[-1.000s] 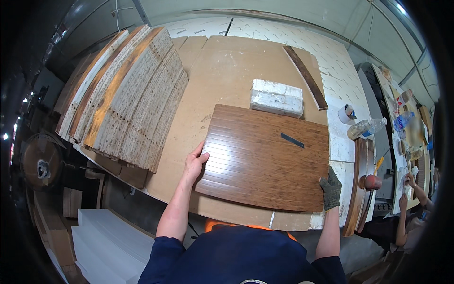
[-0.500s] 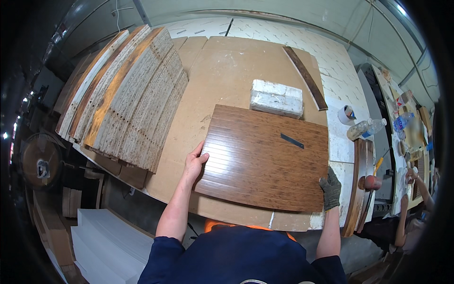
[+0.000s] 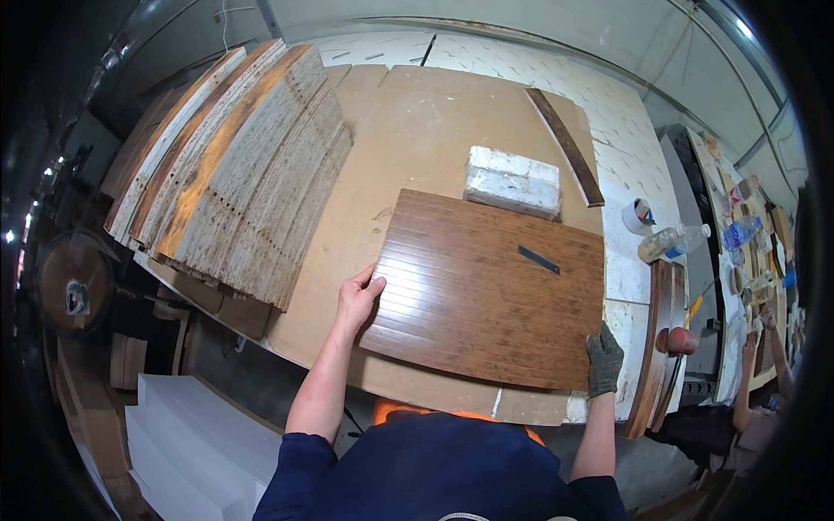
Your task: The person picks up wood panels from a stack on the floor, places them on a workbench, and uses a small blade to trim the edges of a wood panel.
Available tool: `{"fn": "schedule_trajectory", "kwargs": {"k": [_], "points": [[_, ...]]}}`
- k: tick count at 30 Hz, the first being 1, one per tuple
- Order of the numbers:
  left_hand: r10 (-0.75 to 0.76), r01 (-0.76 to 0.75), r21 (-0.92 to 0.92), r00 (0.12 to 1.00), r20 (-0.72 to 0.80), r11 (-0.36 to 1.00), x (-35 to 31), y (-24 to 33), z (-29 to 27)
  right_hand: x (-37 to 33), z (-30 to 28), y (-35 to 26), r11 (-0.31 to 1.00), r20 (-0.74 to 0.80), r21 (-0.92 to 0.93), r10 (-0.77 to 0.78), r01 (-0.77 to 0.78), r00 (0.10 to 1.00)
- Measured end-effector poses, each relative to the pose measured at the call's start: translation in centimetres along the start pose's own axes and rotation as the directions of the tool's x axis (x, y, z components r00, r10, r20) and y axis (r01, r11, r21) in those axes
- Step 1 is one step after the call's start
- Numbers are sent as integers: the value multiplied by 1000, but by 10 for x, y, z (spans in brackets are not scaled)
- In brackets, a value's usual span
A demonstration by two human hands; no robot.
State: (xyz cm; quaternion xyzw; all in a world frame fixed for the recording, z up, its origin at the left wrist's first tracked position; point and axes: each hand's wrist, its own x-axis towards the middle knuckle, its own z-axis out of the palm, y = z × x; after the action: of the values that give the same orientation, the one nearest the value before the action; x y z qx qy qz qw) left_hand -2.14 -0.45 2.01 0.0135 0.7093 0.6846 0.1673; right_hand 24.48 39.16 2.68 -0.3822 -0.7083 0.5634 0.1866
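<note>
A brown wood-grain panel [image 3: 486,321] with grooves lies before me on the table, its left side shiny with light. My bare left hand [image 3: 357,300] grips its left edge, thumb on top and the other fingers partly hidden beneath. At the lower right edge, my right hand [image 3: 605,360] in a dark grey work glove holds the panel; some of its fingertips are hidden. A small dark flat metal strip [image 3: 539,259] rests on the panel. Just beyond its far edge sits a white, tape-wrapped block [image 3: 512,181].
Tall boards [image 3: 252,174] stand stacked on the left. Cardboard [image 3: 426,113] covers the table. A dark wood strip [image 3: 565,143] lies far right; plastic bottles [image 3: 660,243], a cup [image 3: 638,215], wooden strips [image 3: 651,347] and a red-headed mallet [image 3: 681,340] are at right. Another person's arm [image 3: 747,382] shows beyond.
My right hand has shifted slightly on the panel's right edge, and its forearm has moved a little left. The panel and my left hand look nearly unchanged; the whole view has shifted slightly.
</note>
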Motion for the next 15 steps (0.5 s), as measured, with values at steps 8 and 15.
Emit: {"fn": "schedule_trajectory", "kwargs": {"k": [8,15], "points": [[-33,34,-54,999,20,998,5,-5,0,3,-4,5,999,19,28,17,-17,1000],[-69,70,39,998,-10,997,-3,15,6,1,-3,-8,997,29,32,72,-73,997]]}}
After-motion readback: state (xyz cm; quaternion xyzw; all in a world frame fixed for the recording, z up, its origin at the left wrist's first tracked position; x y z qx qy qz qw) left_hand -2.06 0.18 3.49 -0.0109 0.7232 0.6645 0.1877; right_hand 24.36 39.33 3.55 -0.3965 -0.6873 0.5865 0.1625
